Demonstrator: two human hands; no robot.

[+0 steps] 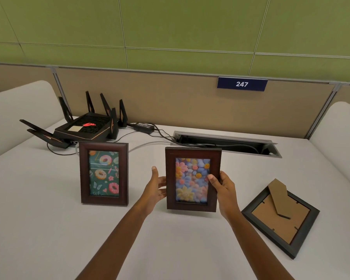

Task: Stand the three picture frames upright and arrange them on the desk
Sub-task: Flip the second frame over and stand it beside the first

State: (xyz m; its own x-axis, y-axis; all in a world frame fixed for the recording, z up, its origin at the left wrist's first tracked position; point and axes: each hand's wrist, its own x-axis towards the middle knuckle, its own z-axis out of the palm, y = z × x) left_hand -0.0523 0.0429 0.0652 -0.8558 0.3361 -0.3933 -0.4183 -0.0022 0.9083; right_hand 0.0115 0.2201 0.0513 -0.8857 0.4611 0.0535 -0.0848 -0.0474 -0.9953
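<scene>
- Gripping the flower frame (192, 179) by its right edge, the right hand (223, 188) holds it upright at the middle of the white desk (38, 209), thumb across the front.
- The left hand (157, 187) is open, fingers at the frame's left edge; whether they touch is hard to tell.
- The doughnut frame (103, 173) stands upright to the left.
- The black frame (280, 218) lies face down to the right, stand up.
- A router (85, 128) sits behind.

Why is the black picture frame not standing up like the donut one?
The black frame lies face down on the desk, cardboard back and stand showing; nobody has stood it up yet.
</scene>
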